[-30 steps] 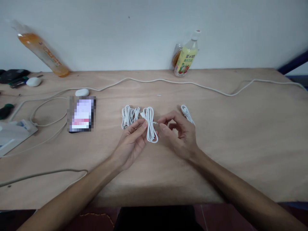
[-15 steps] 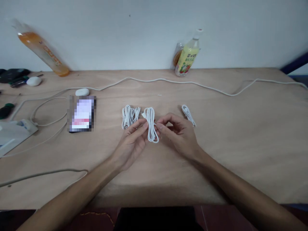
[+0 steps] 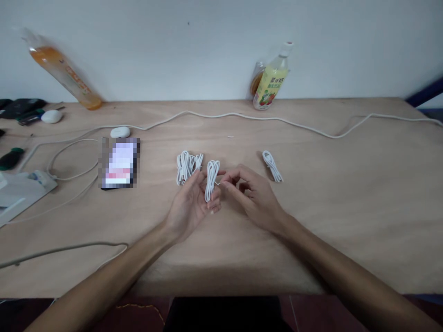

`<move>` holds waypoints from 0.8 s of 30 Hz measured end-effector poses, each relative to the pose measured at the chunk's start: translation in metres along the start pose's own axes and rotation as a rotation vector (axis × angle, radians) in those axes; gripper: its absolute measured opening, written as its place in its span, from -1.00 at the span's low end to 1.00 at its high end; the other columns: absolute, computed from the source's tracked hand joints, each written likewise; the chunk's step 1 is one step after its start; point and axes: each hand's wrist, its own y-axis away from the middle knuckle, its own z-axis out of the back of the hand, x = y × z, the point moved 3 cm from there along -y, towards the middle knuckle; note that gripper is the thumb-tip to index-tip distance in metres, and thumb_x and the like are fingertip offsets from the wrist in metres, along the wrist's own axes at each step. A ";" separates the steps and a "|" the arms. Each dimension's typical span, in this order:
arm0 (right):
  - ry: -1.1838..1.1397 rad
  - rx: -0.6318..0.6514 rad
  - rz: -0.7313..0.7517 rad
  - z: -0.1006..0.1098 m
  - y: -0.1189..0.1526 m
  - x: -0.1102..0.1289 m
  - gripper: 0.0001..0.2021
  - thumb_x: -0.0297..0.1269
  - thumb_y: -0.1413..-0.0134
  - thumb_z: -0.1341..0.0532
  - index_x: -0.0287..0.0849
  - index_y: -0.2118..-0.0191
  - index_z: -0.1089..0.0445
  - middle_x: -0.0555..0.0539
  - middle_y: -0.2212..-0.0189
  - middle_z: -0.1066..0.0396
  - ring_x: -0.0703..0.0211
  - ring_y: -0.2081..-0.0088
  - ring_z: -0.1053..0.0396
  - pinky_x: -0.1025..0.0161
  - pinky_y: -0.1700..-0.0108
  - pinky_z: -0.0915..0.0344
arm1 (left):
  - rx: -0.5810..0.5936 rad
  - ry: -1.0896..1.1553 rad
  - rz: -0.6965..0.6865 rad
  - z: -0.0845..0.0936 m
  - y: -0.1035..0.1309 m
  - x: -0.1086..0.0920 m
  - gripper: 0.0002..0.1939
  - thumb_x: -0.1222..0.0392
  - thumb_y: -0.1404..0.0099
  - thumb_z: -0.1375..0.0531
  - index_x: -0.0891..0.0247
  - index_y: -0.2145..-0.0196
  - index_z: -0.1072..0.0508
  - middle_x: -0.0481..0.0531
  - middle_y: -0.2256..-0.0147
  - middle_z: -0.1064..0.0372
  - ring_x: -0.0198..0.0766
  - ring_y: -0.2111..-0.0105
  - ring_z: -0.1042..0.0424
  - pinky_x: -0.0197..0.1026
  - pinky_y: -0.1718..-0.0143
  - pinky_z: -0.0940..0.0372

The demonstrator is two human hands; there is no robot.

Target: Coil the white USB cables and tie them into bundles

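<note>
A coiled white cable [image 3: 211, 180] lies across the fingers of my left hand [image 3: 188, 205], which supports it from behind, the palm partly turned up. From the middle of the coil a thin white tie [image 3: 218, 183] sticks out to the right. My right hand [image 3: 254, 193] pinches the end of this tie between thumb and forefinger, its other fingers curled. Just behind my left thumb, more coiled white cables [image 3: 187, 163] lie bunched on the table. Another bundled white cable [image 3: 272, 166] rests beyond my right hand, apart from it.
On the wooden table [image 3: 346, 198], a phone [image 3: 120, 163] and a white earbud case [image 3: 120, 132] lie left. A long white cord [image 3: 242, 115] crosses the back. An orange drink bottle [image 3: 65, 78] and a yellow-labelled bottle [image 3: 272, 83] lean on the wall.
The coil in my left hand has turned and shifted slightly left, and now looks narrower. My left thumb has come off its front. The right hand stays at the tie.
</note>
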 end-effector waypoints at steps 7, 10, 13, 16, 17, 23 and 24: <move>-0.089 0.036 -0.040 -0.001 -0.002 -0.003 -0.87 -0.23 -0.41 -0.27 -0.08 0.24 -0.45 0.00 0.31 -0.47 0.20 0.35 -0.33 0.25 0.33 -0.28 | 0.046 -0.185 0.020 -0.003 0.003 0.002 -0.44 -0.27 -0.54 -0.18 0.27 -0.15 -0.53 -0.17 0.55 -0.16 -0.39 0.61 0.07 -0.32 0.52 -0.02; -0.195 0.085 -0.091 -0.004 -0.001 -0.005 -0.86 -0.19 -0.41 -0.27 -0.08 0.22 -0.46 0.00 0.30 -0.48 0.18 0.30 -0.38 0.25 0.31 -0.33 | 0.090 -0.291 0.022 -0.004 0.005 0.004 -0.27 -0.37 -0.53 -0.12 0.25 -0.35 -0.38 -0.19 0.57 -0.16 -0.38 0.62 0.17 -0.28 0.56 0.13; -0.279 0.141 -0.136 -0.007 0.000 -0.006 -0.86 -0.19 -0.41 -0.27 -0.09 0.20 -0.48 0.01 0.30 -0.51 0.21 0.35 -0.37 0.26 0.33 -0.33 | 0.114 -0.398 0.018 -0.003 0.006 0.003 -0.08 -0.47 -0.51 -0.03 0.28 -0.52 -0.15 -0.20 0.58 -0.20 -0.35 0.64 0.20 -0.25 0.58 0.24; -0.318 0.165 -0.148 -0.007 -0.001 -0.006 -0.84 -0.18 -0.41 -0.28 -0.10 0.25 -0.47 0.04 0.37 -0.46 0.23 0.40 -0.34 0.26 0.33 -0.33 | 0.135 -0.464 0.010 -0.002 0.007 0.002 0.03 -0.54 -0.49 0.02 0.31 -0.58 -0.01 -0.20 0.59 -0.22 -0.33 0.65 0.15 -0.22 0.59 0.29; -0.328 0.170 -0.140 -0.007 -0.001 -0.006 -0.84 -0.17 -0.40 -0.29 -0.10 0.24 -0.47 0.05 0.38 -0.45 0.22 0.39 -0.35 0.26 0.32 -0.34 | 0.141 -0.472 0.012 -0.001 0.006 0.003 0.05 -0.56 -0.48 0.02 0.30 -0.58 0.00 -0.18 0.57 -0.24 -0.32 0.65 0.11 -0.21 0.60 0.30; -0.422 0.175 -0.179 -0.006 -0.005 -0.002 -0.71 0.00 -0.32 -0.38 -0.10 0.28 -0.47 0.03 0.37 -0.45 0.22 0.39 -0.35 0.26 0.34 -0.33 | 0.229 -0.482 0.079 -0.005 0.006 0.009 -0.03 -0.60 -0.47 0.10 0.27 -0.41 -0.26 -0.15 0.58 -0.29 -0.36 0.71 0.12 -0.20 0.65 0.37; -0.433 0.160 -0.196 -0.006 -0.006 -0.002 -0.68 0.05 -0.30 -0.39 -0.10 0.29 -0.47 0.04 0.40 -0.43 0.24 0.41 -0.31 0.27 0.37 -0.29 | 0.255 -0.487 0.099 -0.007 0.006 0.010 -0.03 -0.61 -0.46 0.13 0.28 -0.37 -0.30 -0.16 0.60 -0.27 -0.37 0.72 0.15 -0.20 0.66 0.38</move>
